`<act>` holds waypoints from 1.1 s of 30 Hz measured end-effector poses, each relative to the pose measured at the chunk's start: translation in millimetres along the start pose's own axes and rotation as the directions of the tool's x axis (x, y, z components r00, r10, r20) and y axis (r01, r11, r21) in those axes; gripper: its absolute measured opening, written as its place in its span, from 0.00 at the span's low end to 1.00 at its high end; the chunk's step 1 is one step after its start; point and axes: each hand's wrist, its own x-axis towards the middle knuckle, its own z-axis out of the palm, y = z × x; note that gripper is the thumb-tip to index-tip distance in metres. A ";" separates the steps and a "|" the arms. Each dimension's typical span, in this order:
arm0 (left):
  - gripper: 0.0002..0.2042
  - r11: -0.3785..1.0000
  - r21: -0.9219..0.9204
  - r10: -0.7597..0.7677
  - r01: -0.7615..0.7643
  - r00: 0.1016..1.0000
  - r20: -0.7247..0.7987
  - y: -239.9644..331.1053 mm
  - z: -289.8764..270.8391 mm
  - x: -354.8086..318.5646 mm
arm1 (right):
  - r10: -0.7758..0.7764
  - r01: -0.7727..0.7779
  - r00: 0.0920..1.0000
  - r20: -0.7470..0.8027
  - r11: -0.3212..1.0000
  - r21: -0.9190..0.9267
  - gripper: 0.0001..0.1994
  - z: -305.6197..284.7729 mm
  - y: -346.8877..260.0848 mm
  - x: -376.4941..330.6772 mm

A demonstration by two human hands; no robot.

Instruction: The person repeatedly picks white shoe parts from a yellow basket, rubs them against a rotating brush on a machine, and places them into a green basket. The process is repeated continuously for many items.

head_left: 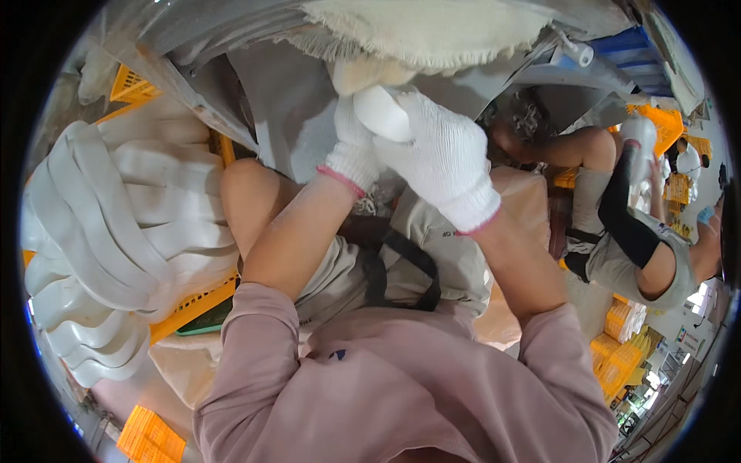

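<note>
Head view, upper centre: right hand [438, 147] seemingly clasps a white piece [384, 114], its smoothness risking slippage; left hand [356, 137] hold cannot be determined.

The held piece [382, 114] and gloves [448, 154] are showing white, cuffs [480, 219] pink-edged. The crate [193, 310] is showing yellow-orange, the shirt [370, 378] mauve.
</note>
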 end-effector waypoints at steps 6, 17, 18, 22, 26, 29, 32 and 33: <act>0.19 0.997 0.059 -0.018 0.046 0.916 -0.401 29.9 24.7 6.7 | 0.076 -0.058 0.987 -0.142 0.990 0.130 0.22 32.5 4.6 12.8; 0.26 0.516 0.830 0.475 -0.212 0.877 -0.071 18.5 -9.1 -24.5 | 0.300 -0.250 0.945 -0.130 0.919 0.306 0.23 49.2 -17.3 17.5; 0.30 0.563 0.813 0.402 -0.149 0.909 -0.112 19.8 -9.8 -21.4 | 0.287 -0.249 0.955 -0.078 0.916 0.315 0.23 50.7 -17.3 20.3; 0.24 0.943 0.327 -0.073 0.063 0.997 0.018 28.7 2.8 -17.2 | 0.290 -0.228 0.956 -0.051 0.837 0.498 0.30 42.7 -15.0 14.2; 0.23 0.981 0.151 0.127 -0.120 0.991 -0.034 30.3 14.9 -19.1 | 0.209 -0.215 0.974 0.083 0.757 0.617 0.33 35.0 2.6 15.8; 0.18 0.928 0.370 0.124 -0.036 0.969 -0.215 24.6 12.3 -21.2 | 0.313 -0.399 0.915 0.255 0.791 0.463 0.27 -2.8 -11.9 -12.4; 0.11 0.984 0.160 -0.018 0.078 0.938 -0.346 21.4 4.7 -6.9 | 0.134 -0.188 0.935 0.328 0.973 0.137 0.22 -22.5 -32.0 -45.1; 0.11 0.995 0.097 0.031 -0.003 0.957 -0.288 25.0 3.0 -0.6 | 0.162 -0.175 0.935 0.315 0.985 0.012 0.21 -17.2 -35.1 -51.3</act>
